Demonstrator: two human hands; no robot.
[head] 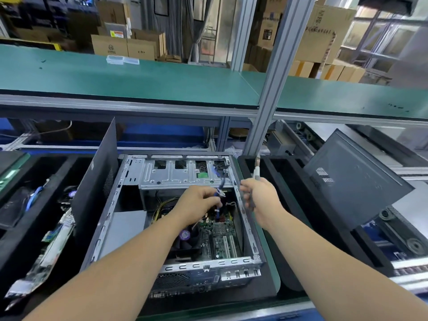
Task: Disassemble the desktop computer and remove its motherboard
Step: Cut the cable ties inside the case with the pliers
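Both hands (199, 202) perhaps near case rim (240, 205)

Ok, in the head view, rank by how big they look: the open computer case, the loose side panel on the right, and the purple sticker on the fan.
1. Open computer case
2. Loose side panel, though nearness may skew this
3. Purple sticker, clearly smallest

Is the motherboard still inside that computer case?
Still in: the green motherboard lies on the floor of the open case, below the left hand holding a blue cable.
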